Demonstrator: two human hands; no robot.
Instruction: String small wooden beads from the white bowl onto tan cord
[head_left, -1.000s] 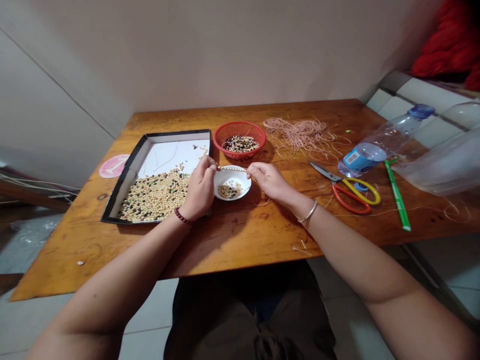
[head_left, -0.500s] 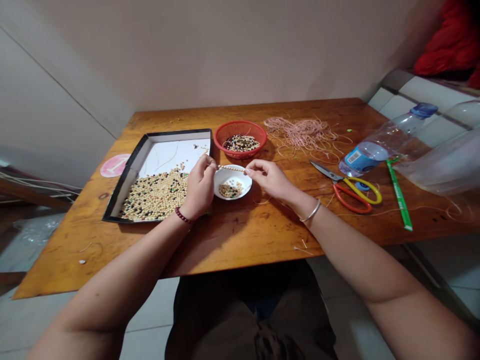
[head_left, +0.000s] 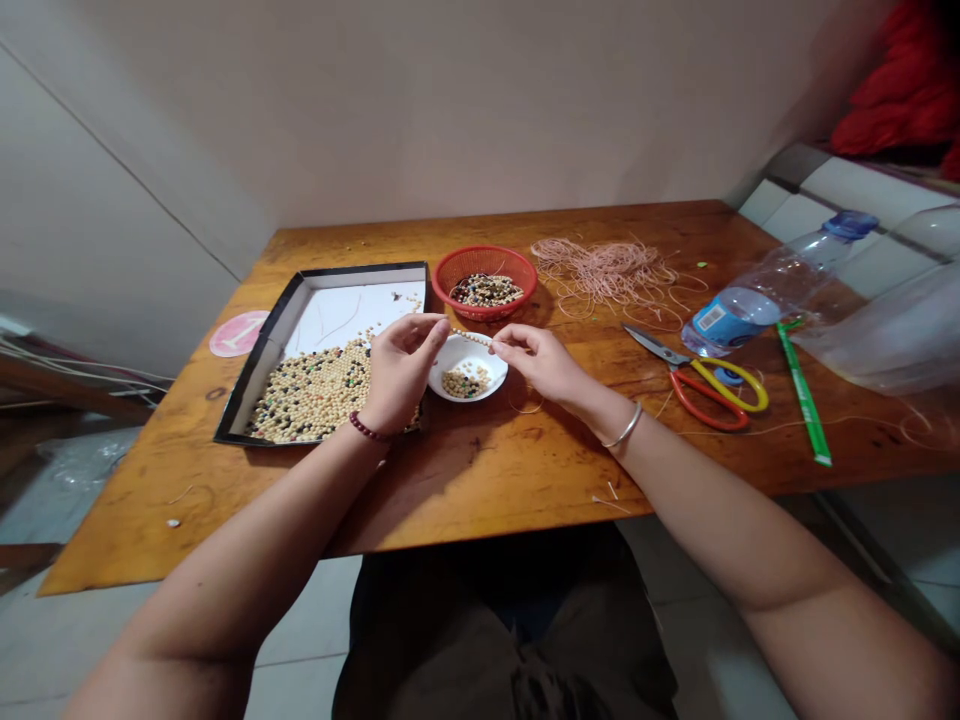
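A short string of pale beads (head_left: 472,337) stretches between my hands above a small white bowl (head_left: 498,383). My left hand (head_left: 403,362) pinches its left end with thumb and forefinger, beside the bowl. At the other end, the fingertips of my right hand (head_left: 534,357) are closed on the strand. Loose beads (head_left: 465,383), mostly cream with a few dark ones, lie in the bowl. A thin thread (head_left: 525,408) loops on the table below my right hand.
On the left stands a black-edged box lid (head_left: 238,405) full of beads. Behind the bowl is a red basket (head_left: 486,312) of beaded strands. A pink thread heap (head_left: 600,268), scissors (head_left: 697,375), a plastic bottle (head_left: 772,285) and a green strip (head_left: 806,400) lie rightward.
My left hand has turned and its fingers have loosened and straightened somewhat at the strand's end. My right hand keeps its pinch. The whole view has shifted slightly.
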